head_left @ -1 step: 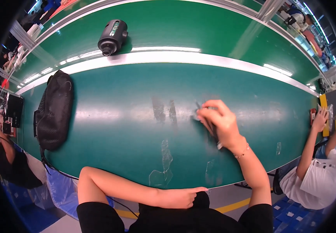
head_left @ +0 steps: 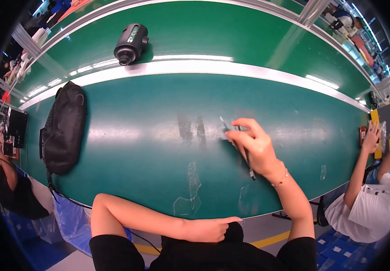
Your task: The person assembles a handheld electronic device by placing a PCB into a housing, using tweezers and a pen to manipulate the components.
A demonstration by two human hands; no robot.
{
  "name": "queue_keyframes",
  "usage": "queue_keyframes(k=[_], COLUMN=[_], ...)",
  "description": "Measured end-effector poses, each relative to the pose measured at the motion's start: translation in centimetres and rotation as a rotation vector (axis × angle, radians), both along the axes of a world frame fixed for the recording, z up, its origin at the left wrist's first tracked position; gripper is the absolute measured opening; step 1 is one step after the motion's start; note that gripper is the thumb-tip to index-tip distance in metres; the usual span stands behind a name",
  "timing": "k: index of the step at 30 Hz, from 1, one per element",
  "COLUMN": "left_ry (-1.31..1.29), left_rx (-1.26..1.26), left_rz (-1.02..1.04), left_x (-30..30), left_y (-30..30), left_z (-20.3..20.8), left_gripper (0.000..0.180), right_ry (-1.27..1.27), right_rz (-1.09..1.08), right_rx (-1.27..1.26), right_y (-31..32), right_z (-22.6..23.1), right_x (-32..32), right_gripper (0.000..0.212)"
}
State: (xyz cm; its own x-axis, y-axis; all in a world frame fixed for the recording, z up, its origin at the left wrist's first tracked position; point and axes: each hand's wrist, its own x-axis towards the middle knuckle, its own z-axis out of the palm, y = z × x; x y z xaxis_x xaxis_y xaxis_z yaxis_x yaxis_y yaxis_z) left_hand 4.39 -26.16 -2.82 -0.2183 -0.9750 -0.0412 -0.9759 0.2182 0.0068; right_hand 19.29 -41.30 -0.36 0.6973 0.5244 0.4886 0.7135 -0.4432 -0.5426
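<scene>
My right hand (head_left: 257,147) is over the middle of the bench, its fingers pinched round a thin dark pen-like stick (head_left: 251,168). One end of the stick sticks out below the palm. Past the fingertips a slim light-tipped piece (head_left: 222,120) shows; whether it belongs to the same stick I cannot tell. My left hand (head_left: 208,230) rests at the bench's near edge, one finger or thumb stretched to the right and the others curled, with nothing seen in it. Dark smudges (head_left: 185,127) mark the green bench top (head_left: 131,158) left of my right hand.
A black soft pouch (head_left: 65,131) with a cord lies at the left. On the raised green shelf behind stands a black cylindrical device (head_left: 131,44). Clear film scraps (head_left: 194,180) stick to the near bench top. Co-workers sit at both sides; one's hand (head_left: 371,135) reaches over the right end.
The stick has tilted in my right hand, its lower end swinging slightly down and left. My right hand has shifted a little; the left stays still. The right co-worker's fingers have spread.
</scene>
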Motion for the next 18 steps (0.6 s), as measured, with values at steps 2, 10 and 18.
queue_keyframes(k=[2, 10, 18], left_ry=[0.036, 0.061, 1.078], left_rx=[0.021, -0.022, -0.068], left_rz=[0.003, 0.117, 0.859], left_x=[-0.1, -1.8, -5.7], left_y=[0.1, 0.9, 8.0], left_z=[0.1, -0.4, -2.2], left_gripper=[0.013, 0.015, 0.038], right_ry=[0.076, 0.280, 1.518], right_rz=[0.000, -0.069, 0.591], right_rx=[-0.085, -0.018, 0.542], right_y=[0.4, -1.0, -12.3], right_z=[1.1, 4.8, -5.5], right_x=[-1.1, -6.7, -19.1], right_gripper=[0.025, 0.042, 0.020])
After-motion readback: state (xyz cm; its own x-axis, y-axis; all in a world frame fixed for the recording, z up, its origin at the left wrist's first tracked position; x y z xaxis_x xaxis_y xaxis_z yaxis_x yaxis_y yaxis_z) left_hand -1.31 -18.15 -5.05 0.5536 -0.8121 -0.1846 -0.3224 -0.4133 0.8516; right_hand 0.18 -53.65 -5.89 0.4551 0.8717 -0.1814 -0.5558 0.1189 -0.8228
